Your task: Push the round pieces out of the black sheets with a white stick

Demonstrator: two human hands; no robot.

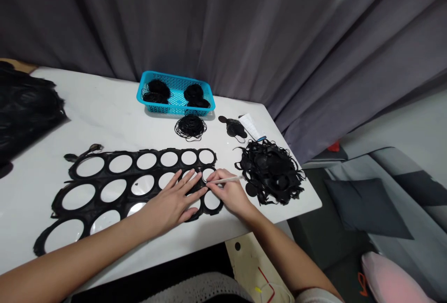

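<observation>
Firstly, from the head view, we log our left hand (171,203), spread flat, apparently pinning the black perforated sheet (122,176) at seven o'clock on the bench (104,107); our right hand (228,192), just beside it, pinches a thin pale stick (226,180), its tip against the sheet.

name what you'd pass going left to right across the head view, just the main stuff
black pile at the table's left end → blue plastic basket → heap of black cut scraps → dark grey cushion
</observation>
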